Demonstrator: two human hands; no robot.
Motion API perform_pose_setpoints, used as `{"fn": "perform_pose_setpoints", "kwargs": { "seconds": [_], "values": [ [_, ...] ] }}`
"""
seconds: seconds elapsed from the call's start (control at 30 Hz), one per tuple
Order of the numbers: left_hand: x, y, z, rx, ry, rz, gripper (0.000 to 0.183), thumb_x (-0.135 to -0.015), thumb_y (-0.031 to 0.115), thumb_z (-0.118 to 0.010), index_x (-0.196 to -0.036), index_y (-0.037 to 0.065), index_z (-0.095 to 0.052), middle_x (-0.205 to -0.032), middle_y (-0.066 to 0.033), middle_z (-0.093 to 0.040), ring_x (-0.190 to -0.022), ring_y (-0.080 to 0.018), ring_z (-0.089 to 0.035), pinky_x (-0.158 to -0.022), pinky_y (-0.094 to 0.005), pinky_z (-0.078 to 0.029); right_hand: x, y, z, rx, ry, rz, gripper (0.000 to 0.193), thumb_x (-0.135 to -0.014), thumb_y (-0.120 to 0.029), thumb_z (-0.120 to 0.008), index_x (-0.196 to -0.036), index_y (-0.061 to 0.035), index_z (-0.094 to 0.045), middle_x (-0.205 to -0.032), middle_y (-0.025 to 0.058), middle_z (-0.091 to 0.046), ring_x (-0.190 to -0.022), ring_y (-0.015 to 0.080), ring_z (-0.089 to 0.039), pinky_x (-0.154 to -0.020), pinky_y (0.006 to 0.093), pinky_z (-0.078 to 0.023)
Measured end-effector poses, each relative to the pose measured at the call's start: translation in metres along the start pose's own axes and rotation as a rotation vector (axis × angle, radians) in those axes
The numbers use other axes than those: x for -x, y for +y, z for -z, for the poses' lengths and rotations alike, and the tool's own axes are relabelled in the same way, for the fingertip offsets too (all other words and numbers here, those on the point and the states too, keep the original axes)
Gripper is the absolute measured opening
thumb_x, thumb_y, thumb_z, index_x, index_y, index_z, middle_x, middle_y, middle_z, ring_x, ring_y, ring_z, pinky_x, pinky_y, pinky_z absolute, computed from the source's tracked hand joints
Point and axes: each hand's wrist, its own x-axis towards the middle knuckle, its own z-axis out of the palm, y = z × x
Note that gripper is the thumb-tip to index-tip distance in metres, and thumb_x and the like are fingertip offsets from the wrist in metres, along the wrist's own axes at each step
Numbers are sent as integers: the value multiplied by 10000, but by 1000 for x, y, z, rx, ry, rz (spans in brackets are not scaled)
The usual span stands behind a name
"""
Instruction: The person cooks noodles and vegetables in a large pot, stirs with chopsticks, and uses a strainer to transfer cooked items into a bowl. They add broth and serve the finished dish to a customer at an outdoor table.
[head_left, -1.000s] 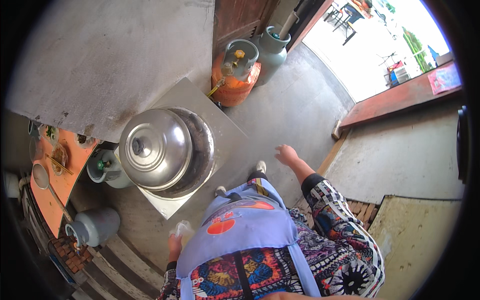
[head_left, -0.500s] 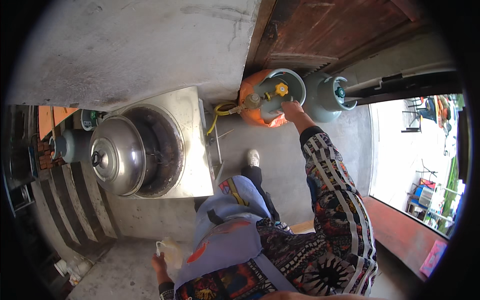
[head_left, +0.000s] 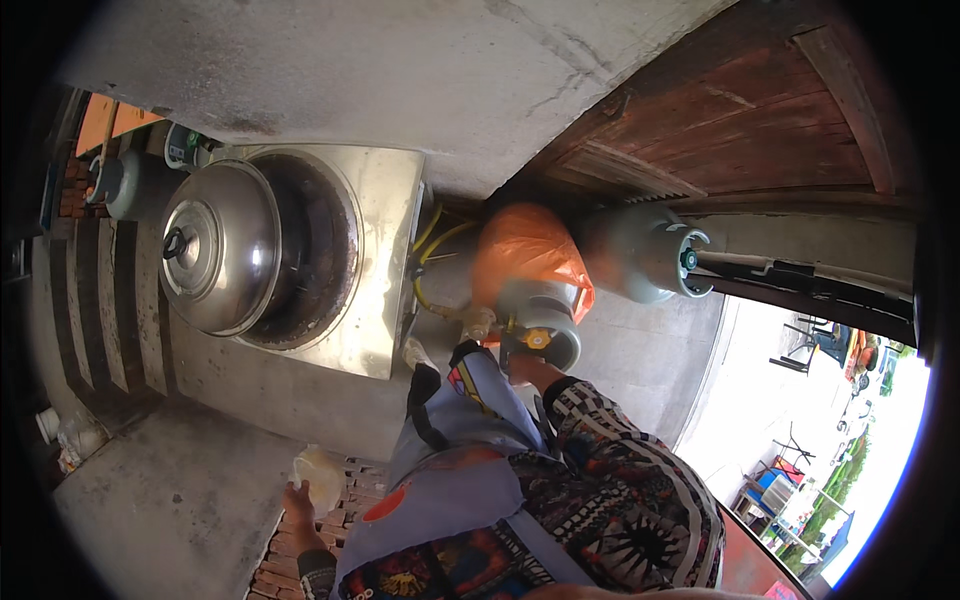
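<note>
My right hand is closed on the collar of a grey gas cylinder, close to the yellow valve knob. The cylinder is tilted towards me, and orange plastic sheeting covers its body. A regulator with a yellow hose is attached at the valve. Low on the left, my left hand is closed on a pale, see-through plastic thing whose exact kind I cannot make out. My apron hides part of the floor.
A metal stove with a big lidded pot stands on the left. Another grey gas cylinder is beside the wooden door. Striped steps lie at far left, a bright doorway at right.
The gas cylinder, upright before, has been tipped and drawn towards me by my right hand. I have turned and moved, and my left hand still holds the pale plastic thing.
</note>
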Motion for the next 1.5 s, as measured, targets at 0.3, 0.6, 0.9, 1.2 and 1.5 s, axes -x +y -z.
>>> {"fn": "perform_pose_setpoints", "kwargs": {
  "seconds": [0.3,0.6,0.9,1.2,1.5],
  "values": [
    [-27,-7,-20,76,-36,-97,417,-816,306,-623,-988,-70,-570,-887,-289,-609,-869,-462,-569,-726,-474,-441,13,81,100,-90,272,-125,348,-761,-152,-483,-1069,-58,-615,-1078,186,-628,-1025,349,-595,-873,443,-478],
    [-13,-7,-19,-11,9,-87,422,-812,347,-621,-979,-40,-601,-860,-267,-624,-832,-428,-594,-721,-464,-454,14,0,-21,-24,-10,-66,451,-742,-184,-546,-1168,-32,-548,-1194,216,-565,-1123,347,-543,-941,434,-441],
    [1,1,-32,89,-14,-129,383,-815,342,-634,-965,-8,-593,-870,-266,-612,-839,-434,-587,-701,-472,-450,35,65,96,-103,391,-184,363,-813,-183,-464,-1128,-54,-589,-1128,213,-597,-1079,362,-559,-910,442,-453],
    [-3,-4,-39,74,39,-83,389,-809,324,-647,-969,-28,-607,-802,-247,-627,-785,-401,-612,-673,-428,-463,24,15,-29,-114,-28,-179,475,-724,-193,-586,-1195,-137,-559,-1205,205,-562,-1169,344,-508,-983,436,-403],
    [7,20,-36,58,15,-85,473,-794,372,-660,-1047,-20,-586,-878,-256,-630,-858,-411,-611,-723,-442,-476,32,80,89,-165,365,-159,335,-854,-244,-459,-1132,-110,-590,-1062,224,-616,-1031,389,-573,-891,473,-452]
  ]
}}
